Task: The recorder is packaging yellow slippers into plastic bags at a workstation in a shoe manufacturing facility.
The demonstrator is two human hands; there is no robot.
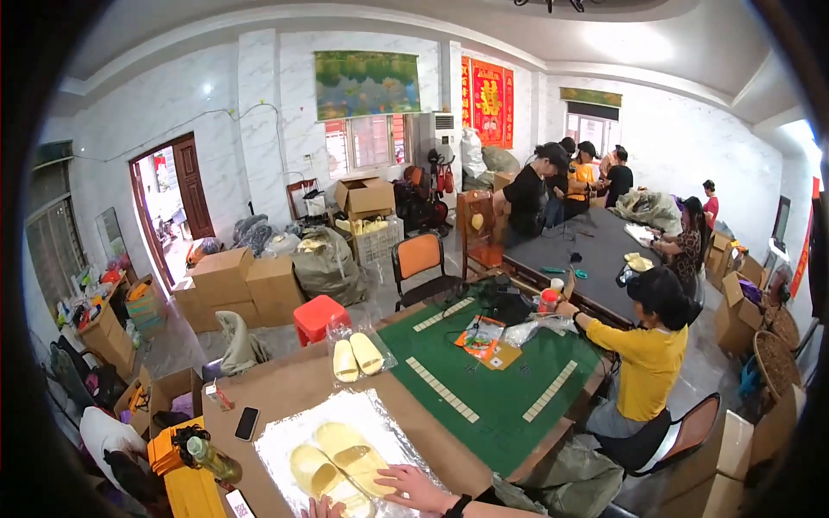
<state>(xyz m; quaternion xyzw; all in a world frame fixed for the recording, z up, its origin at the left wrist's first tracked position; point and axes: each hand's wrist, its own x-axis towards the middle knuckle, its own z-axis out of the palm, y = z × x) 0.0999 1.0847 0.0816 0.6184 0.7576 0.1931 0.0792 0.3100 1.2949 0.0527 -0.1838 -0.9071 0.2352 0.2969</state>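
Observation:
A pair of pale yellow slide slippers lies side by side on a shiny silver sheet (281,440) in front of me. My right hand (414,486) rests with its fingers stretched out along the right slipper (354,447), near its heel. At the lower edge only the fingers of my left hand (321,508) show, apart and touching the heel end of the left slipper (313,469). Neither hand is closed round a slipper. Another pair of yellow slippers (357,356) in clear plastic lies farther off on the brown table (259,380).
A phone (247,424) lies left of the sheet. To the right, a green mat (484,388) carries rows of tiles. A co-worker in yellow (643,358) sits beyond it. A red stool (319,318) and cardboard boxes (224,289) stand behind the table.

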